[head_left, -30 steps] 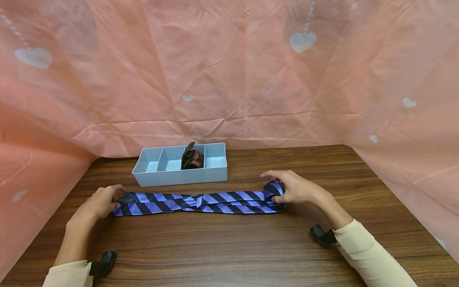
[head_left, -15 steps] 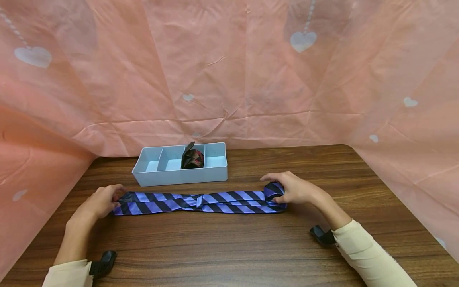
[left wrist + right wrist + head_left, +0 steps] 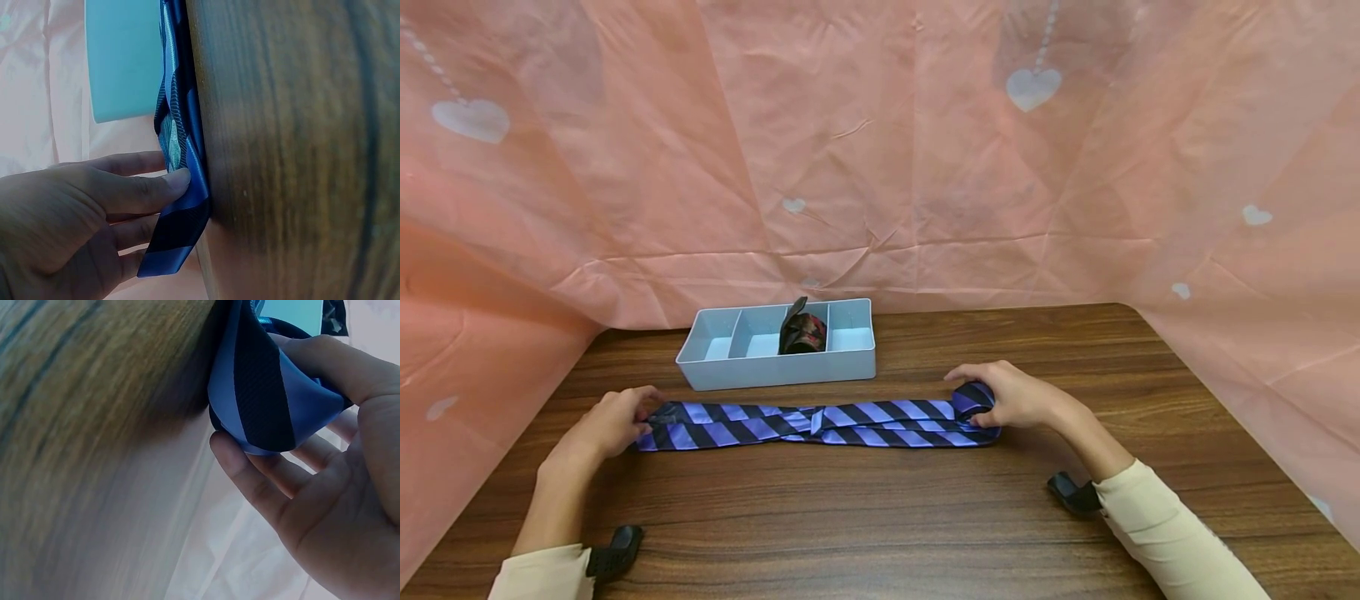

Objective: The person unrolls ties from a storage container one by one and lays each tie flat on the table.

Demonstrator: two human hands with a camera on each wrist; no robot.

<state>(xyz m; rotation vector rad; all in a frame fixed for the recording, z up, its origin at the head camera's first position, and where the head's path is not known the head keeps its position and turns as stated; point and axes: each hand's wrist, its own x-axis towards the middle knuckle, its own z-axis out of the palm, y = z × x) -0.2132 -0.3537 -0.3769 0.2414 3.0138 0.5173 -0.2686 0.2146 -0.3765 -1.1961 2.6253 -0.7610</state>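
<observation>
A necktie (image 3: 880, 412) with purple and black diagonal stripes lies doubled across the table, with a loop band near its middle. At its left end, my left hand (image 3: 602, 423) pinches the fabric; in the left wrist view the thumb (image 3: 178, 181) lies over the tie and the fingers are behind it. My right hand (image 3: 1018, 396) holds the rolled right end (image 3: 972, 398) between thumb and fingers. In the right wrist view, the folded striped fabric (image 3: 262, 394) bulges between the thumb and the fingers.
Behind the tie stands a light blue divided tray (image 3: 782, 372). One compartment holds a dark patterned roll of fabric (image 3: 807, 335), likely another tie. A wooden table (image 3: 850, 517) lies beneath, with a pink heart-print cloth (image 3: 910, 167) hanging around it.
The rolled end has turned slightly under my right hand, its stripes shifting toward darker ones. My left hand and the rest of the tie look unmoved.
</observation>
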